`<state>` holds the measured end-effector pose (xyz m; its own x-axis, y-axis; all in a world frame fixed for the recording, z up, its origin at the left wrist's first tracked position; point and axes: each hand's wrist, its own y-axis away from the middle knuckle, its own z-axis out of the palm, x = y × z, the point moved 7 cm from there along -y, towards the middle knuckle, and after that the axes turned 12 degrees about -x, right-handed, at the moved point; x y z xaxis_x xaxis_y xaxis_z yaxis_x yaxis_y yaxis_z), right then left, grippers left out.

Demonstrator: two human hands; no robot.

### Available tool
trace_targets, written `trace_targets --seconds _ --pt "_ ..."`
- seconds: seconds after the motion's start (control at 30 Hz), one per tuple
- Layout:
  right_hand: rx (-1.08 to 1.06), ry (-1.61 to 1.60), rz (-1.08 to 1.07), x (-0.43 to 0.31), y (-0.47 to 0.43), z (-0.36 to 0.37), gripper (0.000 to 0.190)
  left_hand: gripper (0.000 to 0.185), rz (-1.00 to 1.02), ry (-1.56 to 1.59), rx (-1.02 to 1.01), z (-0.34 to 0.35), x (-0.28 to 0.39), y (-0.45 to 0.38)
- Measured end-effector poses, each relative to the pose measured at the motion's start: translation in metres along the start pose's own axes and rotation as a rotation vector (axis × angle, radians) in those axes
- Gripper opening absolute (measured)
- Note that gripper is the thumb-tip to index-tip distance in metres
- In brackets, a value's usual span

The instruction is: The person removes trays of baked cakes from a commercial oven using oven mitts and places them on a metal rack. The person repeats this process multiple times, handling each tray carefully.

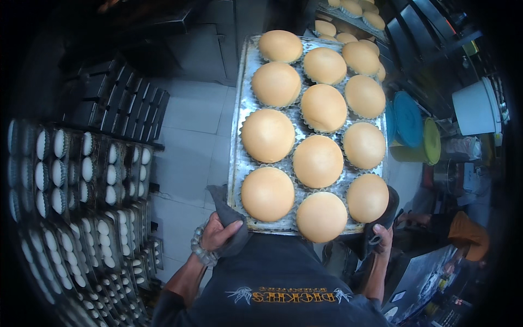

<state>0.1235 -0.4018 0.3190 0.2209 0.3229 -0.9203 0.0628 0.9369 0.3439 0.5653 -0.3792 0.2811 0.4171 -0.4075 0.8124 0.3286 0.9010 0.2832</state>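
Observation:
Before my chest I hold a worn metal baking tray (241,102) with several round golden buns (267,135) on it, each in a fluted paper cup. My left hand (218,233) grips the tray's near left corner through a dark cloth (226,204). At the near right corner, my right hand (383,237) grips the tray through another dark cloth (363,243). Both thumbs lie on top of the cloths. The fingers under the tray are hidden. One bun (322,216) at the near edge overhangs the rim.
Racks of pale unbaked dough pieces (108,245) line the left. At the far right stand more baked buns (374,20) on trays, a yellow bucket (431,141), a blue lid (407,118) and a white bucket (476,106). A person in an orange top (470,237) is near a worktable (412,282).

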Motion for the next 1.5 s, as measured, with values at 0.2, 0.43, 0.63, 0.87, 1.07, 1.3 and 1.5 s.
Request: trace_targets --seconds 0.2,0.43,0.63,0.87,1.07,1.3,1.5 --pt "0.078 -0.013 -0.124 -0.02 -0.003 -0.067 0.064 0.025 0.04 -0.012 -0.097 0.055 0.003 -0.053" --pt "0.112 -0.021 -0.161 -0.042 -0.038 -0.128 0.053 0.016 0.093 -0.068 -0.246 0.098 0.011 -0.108" --pt "0.027 -0.11 -0.1 -0.046 -0.1 -0.115 0.033 0.02 0.158 -0.119 -0.133 0.099 0.02 -0.144" --pt "-0.004 -0.28 -0.061 -0.055 -0.171 -0.085 0.031 0.026 0.129 -0.09 -0.028 0.092 0.05 -0.196" --pt "-0.237 -0.272 -0.107 -0.075 -0.221 -0.059 0.032 0.031 0.089 0.026 0.025 0.074 0.057 -0.244" --pt "-0.347 -0.502 0.004 -0.087 -0.299 -0.036 0.033 0.035 0.029 0.403 -0.132 0.07 0.07 -0.327" --pt "-0.233 -0.471 -0.033 -0.079 -0.276 -0.036 0.034 0.056 -0.004 0.39 -0.351 0.095 0.106 -0.358"
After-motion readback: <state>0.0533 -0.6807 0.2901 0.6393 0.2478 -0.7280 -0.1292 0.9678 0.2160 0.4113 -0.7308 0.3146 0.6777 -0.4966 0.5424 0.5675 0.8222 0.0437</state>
